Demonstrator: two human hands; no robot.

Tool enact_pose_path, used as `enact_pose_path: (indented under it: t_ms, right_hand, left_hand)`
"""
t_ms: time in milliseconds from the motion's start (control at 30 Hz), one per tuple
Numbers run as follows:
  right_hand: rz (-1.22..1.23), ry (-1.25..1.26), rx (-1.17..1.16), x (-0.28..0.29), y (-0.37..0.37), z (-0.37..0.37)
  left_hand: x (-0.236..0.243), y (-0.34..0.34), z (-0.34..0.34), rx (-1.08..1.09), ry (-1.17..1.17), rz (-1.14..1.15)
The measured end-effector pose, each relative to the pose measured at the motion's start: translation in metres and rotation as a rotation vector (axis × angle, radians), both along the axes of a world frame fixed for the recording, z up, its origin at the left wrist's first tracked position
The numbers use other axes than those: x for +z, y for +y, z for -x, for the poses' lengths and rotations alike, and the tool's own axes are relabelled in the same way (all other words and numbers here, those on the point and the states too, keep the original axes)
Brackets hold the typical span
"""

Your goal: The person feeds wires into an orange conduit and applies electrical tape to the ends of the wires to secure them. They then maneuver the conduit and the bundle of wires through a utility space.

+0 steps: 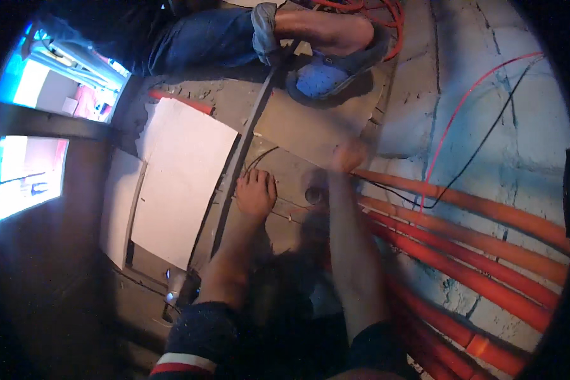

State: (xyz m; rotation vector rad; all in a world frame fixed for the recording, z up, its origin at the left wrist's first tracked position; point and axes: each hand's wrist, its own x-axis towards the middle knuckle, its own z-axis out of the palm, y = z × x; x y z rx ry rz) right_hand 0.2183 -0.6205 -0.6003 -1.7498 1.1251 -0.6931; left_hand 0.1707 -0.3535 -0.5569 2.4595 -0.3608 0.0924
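My left hand (255, 193) rests palm down on the grey-brown floor sheet, its fingers slightly bent and a little apart. A thin dark wire (261, 157) curves away just beyond those fingertips. My right hand (348, 156) is closed and blurred, farther forward and to the right; what it grips cannot be made out. Close beside it lie the end of an orange pipe (392, 180) and a black cable (404, 201). Between my forearms a short round pipe opening (313, 194) shows in shadow.
Several orange-red pipes (462, 261) run along the pale block wall (506, 145) at right. A dark metal bar (234, 168) crosses the floor beside white boards (180, 174). Another person's leg (323, 31) and shoe (326, 77) are at the top. Bright openings (28, 168) stand at left.
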Motion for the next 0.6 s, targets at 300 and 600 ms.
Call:
enact_pose_path:
  t_ms: [300,600]
  right_hand:
    - [-0.399,-0.214,-0.216,0.040,0.002,-0.109]
    - [0.421,0.078,-0.005,0.058,-0.032,-0.166]
  left_hand:
    - [0.002,0.011,-0.010,0.046,-0.040,-0.095]
    - [0.000,0.009,-0.010,0.020,-0.038,-0.085]
